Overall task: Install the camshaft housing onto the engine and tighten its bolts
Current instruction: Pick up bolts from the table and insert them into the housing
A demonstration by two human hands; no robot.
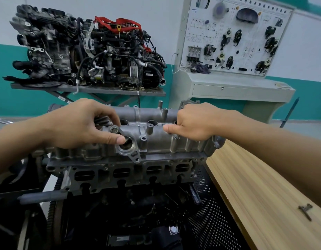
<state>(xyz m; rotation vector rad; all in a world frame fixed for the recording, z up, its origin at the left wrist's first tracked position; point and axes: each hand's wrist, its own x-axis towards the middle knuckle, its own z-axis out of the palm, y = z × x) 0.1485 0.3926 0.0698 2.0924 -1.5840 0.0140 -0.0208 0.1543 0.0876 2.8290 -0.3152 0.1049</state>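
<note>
Head view: the left hand (78, 123) and right hand (194, 121) each grip an end of the camshaft housing (161, 141), which spans between them atop the engine (130, 173); uneven pressure could seat it crooked, misaligning bolt holes or pinching fingers.

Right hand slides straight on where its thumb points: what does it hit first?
Probably the short upright boss on the camshaft housing, just left of the thumb tip of the right hand. Depth is unclear from one view, so it might pass in front.
</note>
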